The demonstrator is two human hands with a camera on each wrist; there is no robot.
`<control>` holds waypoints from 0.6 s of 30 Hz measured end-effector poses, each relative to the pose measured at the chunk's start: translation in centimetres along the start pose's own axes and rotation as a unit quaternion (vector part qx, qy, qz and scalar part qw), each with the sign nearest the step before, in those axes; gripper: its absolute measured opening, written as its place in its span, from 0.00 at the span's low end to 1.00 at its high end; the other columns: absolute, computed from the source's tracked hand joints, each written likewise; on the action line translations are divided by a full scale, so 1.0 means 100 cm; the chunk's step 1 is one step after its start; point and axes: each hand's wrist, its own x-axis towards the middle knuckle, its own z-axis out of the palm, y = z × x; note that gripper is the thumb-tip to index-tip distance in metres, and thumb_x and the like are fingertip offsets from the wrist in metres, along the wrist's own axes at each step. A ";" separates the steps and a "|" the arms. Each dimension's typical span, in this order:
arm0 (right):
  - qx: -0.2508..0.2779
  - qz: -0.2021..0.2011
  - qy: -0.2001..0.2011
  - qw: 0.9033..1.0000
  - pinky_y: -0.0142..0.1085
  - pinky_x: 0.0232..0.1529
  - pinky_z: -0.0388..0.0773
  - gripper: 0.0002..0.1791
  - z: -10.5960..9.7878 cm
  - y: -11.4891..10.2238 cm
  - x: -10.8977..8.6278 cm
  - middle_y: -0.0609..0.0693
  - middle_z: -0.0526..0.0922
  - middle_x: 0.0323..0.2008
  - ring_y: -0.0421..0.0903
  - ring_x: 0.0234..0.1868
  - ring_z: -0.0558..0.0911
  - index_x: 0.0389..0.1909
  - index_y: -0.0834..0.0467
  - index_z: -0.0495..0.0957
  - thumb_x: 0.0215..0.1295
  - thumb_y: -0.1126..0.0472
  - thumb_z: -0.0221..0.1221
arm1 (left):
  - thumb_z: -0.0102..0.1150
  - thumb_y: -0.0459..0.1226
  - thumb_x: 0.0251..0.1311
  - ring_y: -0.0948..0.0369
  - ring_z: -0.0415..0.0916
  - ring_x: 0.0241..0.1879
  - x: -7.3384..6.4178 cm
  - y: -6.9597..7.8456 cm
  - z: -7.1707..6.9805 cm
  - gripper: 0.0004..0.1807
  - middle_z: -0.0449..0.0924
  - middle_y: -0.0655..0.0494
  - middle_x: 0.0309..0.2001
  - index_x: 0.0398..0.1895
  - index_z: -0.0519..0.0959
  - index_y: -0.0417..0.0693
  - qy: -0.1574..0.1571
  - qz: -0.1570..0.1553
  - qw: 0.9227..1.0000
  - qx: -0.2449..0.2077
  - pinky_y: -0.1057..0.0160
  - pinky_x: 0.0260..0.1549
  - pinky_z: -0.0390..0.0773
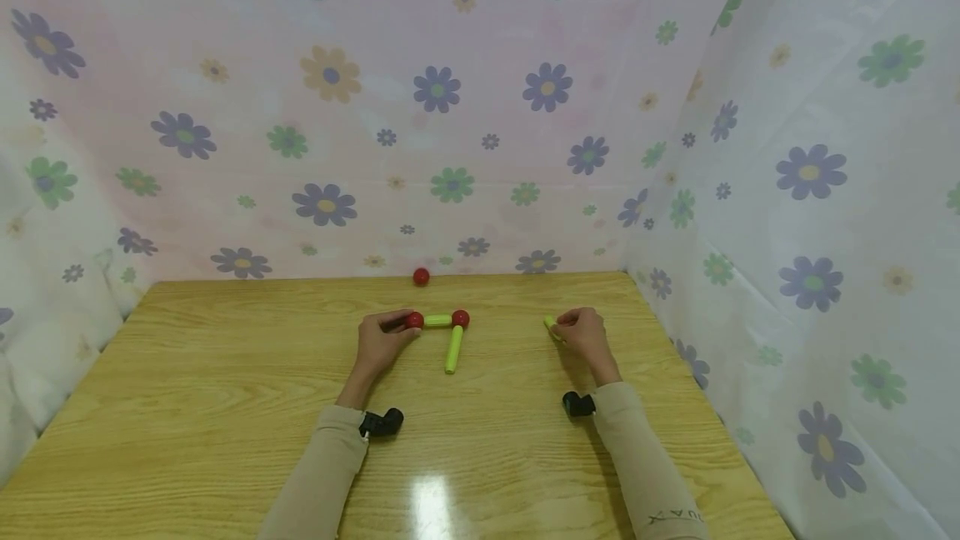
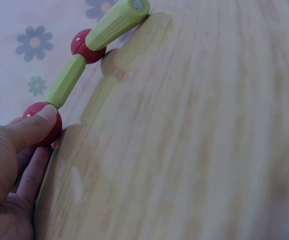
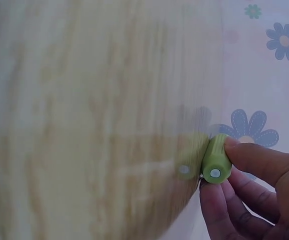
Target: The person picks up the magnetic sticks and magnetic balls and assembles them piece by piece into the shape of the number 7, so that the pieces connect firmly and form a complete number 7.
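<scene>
My left hand (image 1: 380, 346) pinches a red ball (image 1: 415, 320) between thumb and fingers at the middle of the table. From that ball a short yellow-green rod (image 1: 438, 321) runs right to a second red ball (image 1: 461, 319). A longer yellow-green rod (image 1: 453, 350) extends from the second ball toward the near side, a round silver disc on its free end (image 2: 138, 4). Farther right, my right hand (image 1: 585, 336) pinches a separate yellow-green rod (image 3: 217, 160) close over the tabletop. That rod shows a silver disc at its end too, and its far part lies partly under the thumb.
A third, loose red ball (image 1: 422, 277) sits at the table's back edge, by the flowered cloth (image 1: 480, 132) behind. More flowered cloth (image 1: 847, 232) hangs along the right side. Both wrists carry small black cameras (image 1: 386, 422). The wooden table (image 1: 495, 457) is glossy.
</scene>
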 end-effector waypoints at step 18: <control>-0.103 -0.005 -0.030 0.994 0.67 0.62 0.69 0.16 0.001 -0.008 0.003 0.67 0.86 0.45 0.63 0.45 0.83 0.41 0.71 0.86 0.59 0.61 0.72 | 0.73 0.24 0.55 0.40 0.81 0.55 0.000 0.001 0.000 0.21 0.82 0.31 0.54 0.54 0.83 0.30 -0.001 0.003 1.000 -0.006 0.62 0.50 0.84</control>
